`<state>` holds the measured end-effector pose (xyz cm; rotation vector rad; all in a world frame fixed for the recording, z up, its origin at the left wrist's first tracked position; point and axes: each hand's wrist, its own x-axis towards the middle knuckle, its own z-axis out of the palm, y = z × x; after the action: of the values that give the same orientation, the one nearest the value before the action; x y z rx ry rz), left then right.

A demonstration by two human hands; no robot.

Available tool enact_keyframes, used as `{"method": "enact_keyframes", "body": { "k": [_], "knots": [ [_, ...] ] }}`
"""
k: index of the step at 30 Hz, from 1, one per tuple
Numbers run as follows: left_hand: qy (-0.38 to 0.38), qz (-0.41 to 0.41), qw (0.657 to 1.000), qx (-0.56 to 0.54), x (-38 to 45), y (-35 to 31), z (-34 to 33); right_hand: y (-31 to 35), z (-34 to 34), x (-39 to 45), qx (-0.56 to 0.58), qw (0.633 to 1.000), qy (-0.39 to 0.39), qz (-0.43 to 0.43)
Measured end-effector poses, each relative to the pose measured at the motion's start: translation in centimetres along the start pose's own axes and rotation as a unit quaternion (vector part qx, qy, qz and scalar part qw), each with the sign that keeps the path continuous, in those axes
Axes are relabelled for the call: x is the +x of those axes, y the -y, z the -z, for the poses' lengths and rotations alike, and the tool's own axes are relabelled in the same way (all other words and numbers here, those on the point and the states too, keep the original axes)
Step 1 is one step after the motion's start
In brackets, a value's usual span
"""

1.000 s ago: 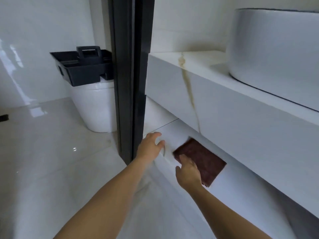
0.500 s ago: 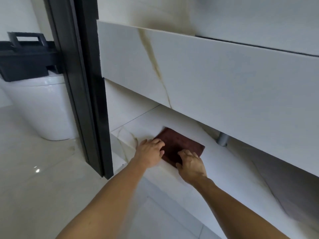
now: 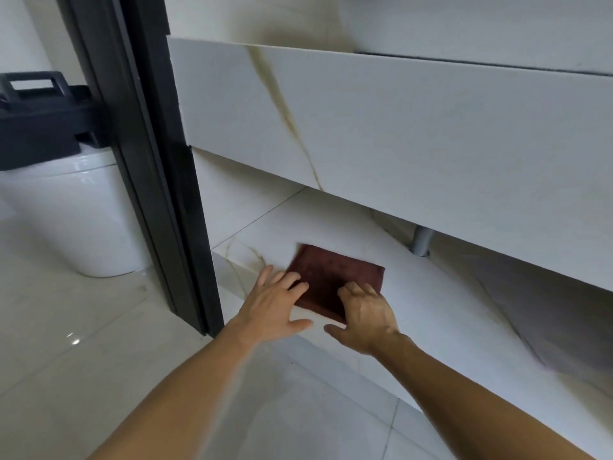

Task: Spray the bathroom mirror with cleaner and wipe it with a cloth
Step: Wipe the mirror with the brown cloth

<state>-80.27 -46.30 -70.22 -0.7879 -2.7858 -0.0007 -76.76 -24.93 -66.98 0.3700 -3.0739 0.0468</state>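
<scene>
Cloth (image 3: 335, 280), a dark maroon, folded rectangle of soft towelling, lies flat on the white marble-look lower shelf (image 3: 431, 313) beneath the veined white vanity front (image 3: 398, 134), close to the shelf's front edge and toward its left end, near the black door frame (image 3: 149, 161). Its long axis runs slantwise, from the near-left toward the far-right, so that one corner points back under the vanity and a long side faces the front edge at an angle. The left hand (image 3: 275, 303) rests with fingers spread, their tips just on the cloth's left corner, palm down and not curled round anything. The right hand (image 3: 365, 313) lies over the near-right edge with its fingers bent down onto the fabric and the thumb out on the bare shelf; nothing is pinched yet, so far as can be seen. Both hands probably flank the cloth so as to gather it by its two near corners and lift it without its unfolding. A grey drain pipe (image 3: 421, 242) stands farther back on the shelf, well apart from the cloth. Beyond the door frame a black plastic caddy (image 3: 36, 117) sits on a white toilet (image 3: 66, 210). Neither mirror nor spray bottle is in view, so the job appears to be at its very start.
</scene>
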Motion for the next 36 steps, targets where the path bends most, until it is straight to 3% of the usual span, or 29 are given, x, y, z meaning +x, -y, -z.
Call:
{"method": "enact_keyframes", "body": {
  "k": [5,12,18,27,31,36],
  "knots": [
    [-0.032,-0.028,0.994,0.102,-0.8,-1.7,0.6,1.0,-0.4,-1.3,-0.046,0.999,-0.001,0.019],
    [-0.067,-0.058,0.993,0.084,-1.3,-1.3,3.4,2.3,-0.2,-1.7,-0.095,0.995,-0.008,0.014],
    [-0.1,-0.039,0.994,0.029,-1.9,0.2,7.4,2.6,2.4,-0.9,-0.065,0.997,-0.037,0.01],
    [-0.064,0.124,0.987,-0.074,-7.2,8.6,18.5,11.5,11.7,3.4,-0.014,0.992,-0.036,0.121],
    [-0.027,0.207,0.977,-0.051,-11.2,12.5,27.6,18.0,19.2,4.9,0.011,0.983,-0.025,0.181],
    [-0.032,0.275,0.961,-0.01,-12.9,15.7,41.9,23.8,32.7,6.7,0.032,0.97,-0.039,0.24]
  ]
}}
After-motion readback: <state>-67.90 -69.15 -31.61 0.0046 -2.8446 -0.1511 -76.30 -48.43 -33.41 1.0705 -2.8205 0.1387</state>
